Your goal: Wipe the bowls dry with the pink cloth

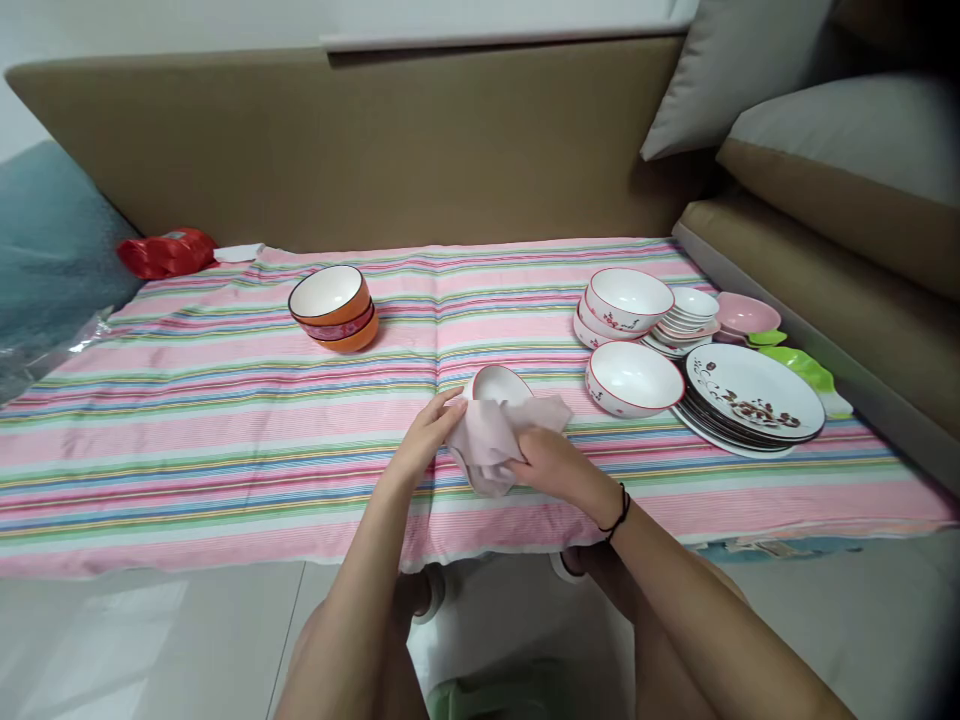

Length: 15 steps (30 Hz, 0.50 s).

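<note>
A small white bowl [498, 383] with a red rim is tilted up off the striped cloth [225, 430], and a pale pink rag [495, 440] is bunched against its underside. My left hand [424, 437] grips the bowl's left edge through the rag, fingers curled. My right hand [551, 467], a black band on its wrist, is closed on the rag beneath the bowl.
A stack of orange bowls [334, 306] sits at the back left. To the right are white red-rimmed bowls [631, 378], stacked small dishes [686, 318], floral plates [754, 398], a pink bowl [746, 315] and green spoons [806, 368]. A red bag [166, 252] lies far left. Cushions [847, 140] rise at right.
</note>
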Motion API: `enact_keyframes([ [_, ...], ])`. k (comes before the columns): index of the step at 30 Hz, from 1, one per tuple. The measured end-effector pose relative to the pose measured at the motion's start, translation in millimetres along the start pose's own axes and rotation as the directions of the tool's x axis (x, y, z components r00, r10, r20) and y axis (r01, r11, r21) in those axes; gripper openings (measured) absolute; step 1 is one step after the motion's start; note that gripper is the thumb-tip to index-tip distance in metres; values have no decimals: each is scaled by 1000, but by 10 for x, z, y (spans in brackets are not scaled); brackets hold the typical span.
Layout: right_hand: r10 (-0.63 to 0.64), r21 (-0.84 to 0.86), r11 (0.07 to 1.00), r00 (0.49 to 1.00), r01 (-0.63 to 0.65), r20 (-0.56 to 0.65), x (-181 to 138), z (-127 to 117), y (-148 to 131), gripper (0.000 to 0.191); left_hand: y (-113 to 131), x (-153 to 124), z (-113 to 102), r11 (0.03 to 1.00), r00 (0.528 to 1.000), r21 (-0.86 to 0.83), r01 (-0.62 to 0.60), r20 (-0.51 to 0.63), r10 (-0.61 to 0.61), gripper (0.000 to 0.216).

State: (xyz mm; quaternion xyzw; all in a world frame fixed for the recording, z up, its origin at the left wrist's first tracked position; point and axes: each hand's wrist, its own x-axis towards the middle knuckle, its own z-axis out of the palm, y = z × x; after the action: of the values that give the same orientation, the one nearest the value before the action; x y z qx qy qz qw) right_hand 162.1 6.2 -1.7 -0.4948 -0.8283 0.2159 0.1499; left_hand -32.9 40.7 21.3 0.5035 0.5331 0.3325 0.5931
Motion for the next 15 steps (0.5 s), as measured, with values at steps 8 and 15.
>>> enact_keyframes([
  [8,-2,-213,977,999,11,42,19,-22,-77,26,-48,20,-13,1000,1000,20,-7,24,6,55],
  [15,-28,-184,983,999,20,-43,0,-97,13,20,-112,83,-33,999,998,-17,42,47,-42,64],
])
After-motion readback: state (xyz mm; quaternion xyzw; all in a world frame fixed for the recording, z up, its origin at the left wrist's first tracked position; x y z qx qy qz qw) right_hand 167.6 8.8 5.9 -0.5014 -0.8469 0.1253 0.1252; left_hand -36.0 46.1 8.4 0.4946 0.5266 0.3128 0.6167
